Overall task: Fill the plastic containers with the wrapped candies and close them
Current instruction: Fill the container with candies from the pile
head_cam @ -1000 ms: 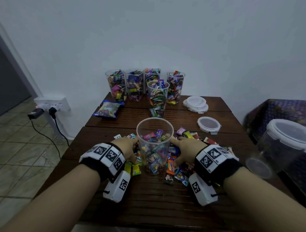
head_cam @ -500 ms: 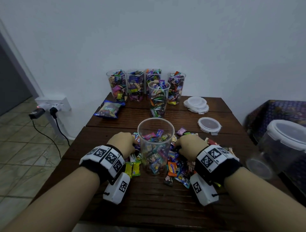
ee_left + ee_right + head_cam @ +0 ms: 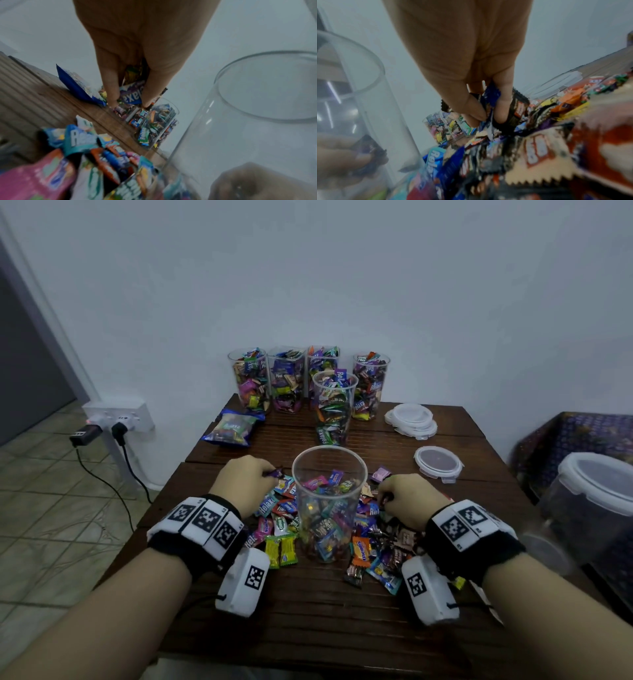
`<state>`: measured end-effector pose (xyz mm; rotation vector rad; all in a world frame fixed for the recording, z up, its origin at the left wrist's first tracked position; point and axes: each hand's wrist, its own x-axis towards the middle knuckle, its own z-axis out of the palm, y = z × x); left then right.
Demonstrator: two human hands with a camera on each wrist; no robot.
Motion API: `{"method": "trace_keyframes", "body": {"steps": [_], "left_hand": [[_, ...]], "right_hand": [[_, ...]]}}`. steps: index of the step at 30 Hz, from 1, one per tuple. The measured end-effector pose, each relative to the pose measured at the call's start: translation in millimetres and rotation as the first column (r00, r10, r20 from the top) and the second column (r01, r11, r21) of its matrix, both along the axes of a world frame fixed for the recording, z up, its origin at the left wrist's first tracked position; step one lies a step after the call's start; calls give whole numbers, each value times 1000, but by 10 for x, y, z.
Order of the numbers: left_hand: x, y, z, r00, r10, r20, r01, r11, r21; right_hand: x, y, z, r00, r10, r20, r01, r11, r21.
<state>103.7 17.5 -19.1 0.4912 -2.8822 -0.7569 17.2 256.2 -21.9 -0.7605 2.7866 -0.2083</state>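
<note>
The clear, half-filled plastic container (image 3: 329, 501) stands mid-tabletop amid loose wrapped candies (image 3: 279, 508). Left hand (image 3: 245, 484) and right hand (image 3: 411, 499) each pinch several wrappers in curled fingers; slippery foil could slip out, or a wrist could tip the container.

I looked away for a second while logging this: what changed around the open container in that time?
Both hands drew back from the open container into the loose candies. The left hand now pinches wrapped candies, the right hand grips others. The container, the five filled containers and the lids stayed put.
</note>
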Motion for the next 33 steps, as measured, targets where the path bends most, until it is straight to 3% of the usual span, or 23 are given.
{"method": "trace_keyframes", "body": {"steps": [10, 16, 21, 24, 33], "left_hand": [[85, 104, 252, 967, -3, -254, 48, 984, 172], [131, 188, 360, 909, 42, -414, 99, 944, 315], [139, 234, 408, 879, 100, -467, 131, 890, 438], [144, 283, 433, 874, 112, -472, 140, 874, 466], [181, 384, 460, 852, 66, -520, 175, 899, 401]], "right_hand": [[48, 151, 340, 996, -94, -12, 82, 916, -393], [218, 105, 650, 997, -61, -51, 10, 729, -685], [421, -82, 794, 993, 30, -117, -111, 605, -788], [473, -207, 758, 986, 65, -153, -160, 610, -776], [544, -348, 669, 975, 118, -188, -215, 722, -658]]}}
